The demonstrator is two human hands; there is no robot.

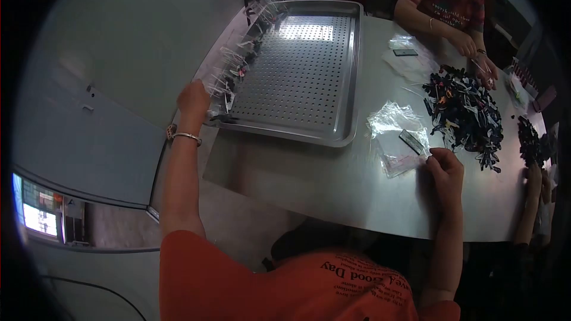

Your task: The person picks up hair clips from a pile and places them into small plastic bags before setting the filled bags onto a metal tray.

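Two hands at a metal desk, one at the tray, one at the bags.

The left hand [193, 100] was closed on the end of a row of small packets [241, 59] lined along the perforated tray's [345, 107] left rim. The right hand [445, 166] pinched the edge of a clear bag [399, 161] lying on the desk [309, 172], just beside a heap of dark small parts [464, 113]. Another person's hands [479, 62] worked at the far side.

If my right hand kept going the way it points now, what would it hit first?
The right hand points up and left, fingertips already at the clear plastic bags. Going on, it would probably meet the bagged dark part first, though depth is hard to judge.
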